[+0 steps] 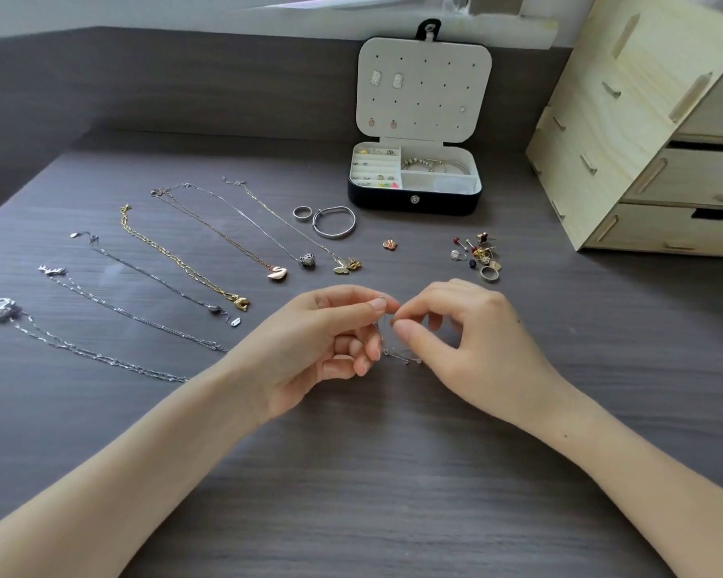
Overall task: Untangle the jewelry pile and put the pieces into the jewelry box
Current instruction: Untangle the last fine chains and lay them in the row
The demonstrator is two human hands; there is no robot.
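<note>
My left hand (330, 340) and my right hand (468, 335) meet above the middle of the table, both pinching a thin silver chain (397, 355) whose loose end trails on the tabletop below. The open jewelry box (414, 200) stands at the back, its lid upright with earrings pinned in it and its compartments holding rings and bangles. Several necklaces lie stretched out in a row on the left, among them a gold chain (176, 260) and a swan-pendant necklace (277, 274). A small pile of earrings and rings (478, 256) sits right of centre.
A silver bangle (335, 222) and a ring (302, 213) lie in front of the box, a small rose-gold stud (389, 244) beside them. A wooden drawer unit (652, 131) stands at the back right. The dark wood-grain table (372, 494) meets a grey wall at the back.
</note>
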